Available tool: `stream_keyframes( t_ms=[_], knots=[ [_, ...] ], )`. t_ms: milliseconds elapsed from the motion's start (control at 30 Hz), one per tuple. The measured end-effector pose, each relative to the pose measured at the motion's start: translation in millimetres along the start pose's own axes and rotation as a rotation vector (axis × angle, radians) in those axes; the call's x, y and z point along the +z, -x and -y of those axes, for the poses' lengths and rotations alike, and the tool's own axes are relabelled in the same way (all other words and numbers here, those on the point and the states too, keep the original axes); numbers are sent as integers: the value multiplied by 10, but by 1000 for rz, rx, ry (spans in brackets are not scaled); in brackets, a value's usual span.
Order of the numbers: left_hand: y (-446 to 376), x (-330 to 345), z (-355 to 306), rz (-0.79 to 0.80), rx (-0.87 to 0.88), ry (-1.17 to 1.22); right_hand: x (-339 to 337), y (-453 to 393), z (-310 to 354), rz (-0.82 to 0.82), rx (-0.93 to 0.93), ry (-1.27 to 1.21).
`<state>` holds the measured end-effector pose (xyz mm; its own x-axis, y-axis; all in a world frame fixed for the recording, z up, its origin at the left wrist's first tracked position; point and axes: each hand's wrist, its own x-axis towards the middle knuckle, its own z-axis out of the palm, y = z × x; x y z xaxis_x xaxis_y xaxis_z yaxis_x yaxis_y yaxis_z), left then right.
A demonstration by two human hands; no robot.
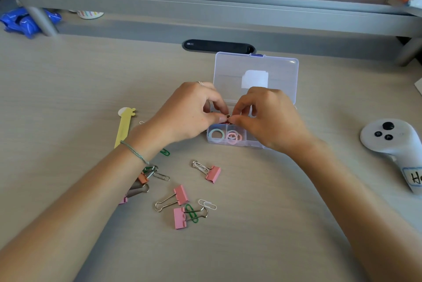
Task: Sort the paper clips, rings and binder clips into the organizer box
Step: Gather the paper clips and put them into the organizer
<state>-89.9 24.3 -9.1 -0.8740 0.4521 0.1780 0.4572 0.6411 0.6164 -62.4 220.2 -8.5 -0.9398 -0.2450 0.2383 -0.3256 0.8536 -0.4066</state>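
My left hand (194, 112) and right hand (265, 117) meet over the open organizer box (242, 143), fingertips pinching a small red clip (226, 116) together | mint ring (216, 135) and pink rings (234, 137) sit in separate front compartments | pink binder clips (180, 195) and paper clips (207, 204) lie scattered on desk (68, 80) near my left forearm | white controller (392, 142) at right.

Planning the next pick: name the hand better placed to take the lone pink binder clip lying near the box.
Left, probably. The pink binder clip lies just below the left hand; the right hand sits farther off, over the organizer box. Both hands pinch a small clip now.
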Motion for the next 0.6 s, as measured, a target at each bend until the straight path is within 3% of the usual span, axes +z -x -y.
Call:
stream_keyframes(
  t_ms=[400,600],
  knots=[
    [10,-82,5,69,-42,25,-3,-1,2,-14,4,13],
    [124,-242,-128,21,-35,37,-128,54,202,-27,-32,11]
  ],
)
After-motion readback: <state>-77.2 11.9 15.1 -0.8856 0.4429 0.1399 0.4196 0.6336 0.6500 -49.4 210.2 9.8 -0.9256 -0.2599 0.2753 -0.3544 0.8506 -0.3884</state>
